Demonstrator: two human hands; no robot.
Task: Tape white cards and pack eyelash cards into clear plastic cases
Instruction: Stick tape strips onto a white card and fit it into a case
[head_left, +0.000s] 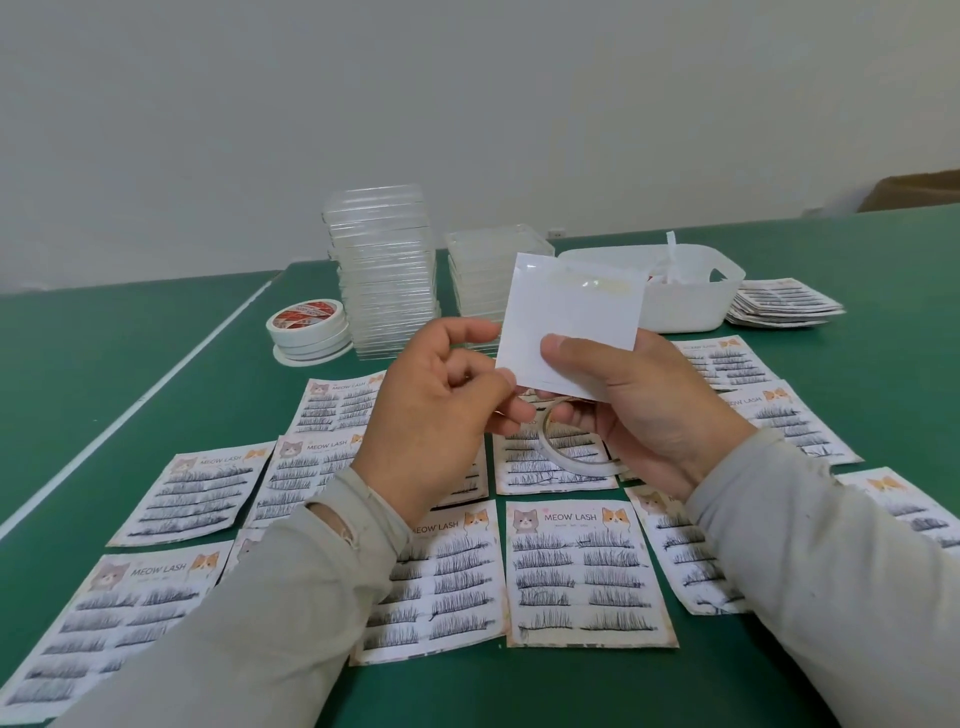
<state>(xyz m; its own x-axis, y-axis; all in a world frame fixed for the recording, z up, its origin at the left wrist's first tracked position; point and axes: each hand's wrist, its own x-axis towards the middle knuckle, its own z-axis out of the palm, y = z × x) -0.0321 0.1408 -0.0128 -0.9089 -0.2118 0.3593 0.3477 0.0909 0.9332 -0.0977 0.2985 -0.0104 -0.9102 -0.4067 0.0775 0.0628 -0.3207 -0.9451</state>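
Note:
I hold a blank white card (571, 322) upright over the middle of the table. A shiny strip of tape (592, 283) lies across its top. My right hand (644, 415) grips the card, thumb on its front, and a thin roll of tape (569, 460) hangs around that hand's lower fingers. The curled fingers of my left hand (436, 415) pinch the card's lower left corner. Several "MEOW LASH" eyelash cards (584, 571) lie face up on the green table (156, 374). Two stacks of clear plastic cases (382, 270) (488, 270) stand behind.
A stack of tape rolls (309, 327) sits left of the cases. A white plastic bin (685, 306) stands at the back right, with a pile of eyelash cards (784, 304) beside it. A white line runs diagonally across the table's left side.

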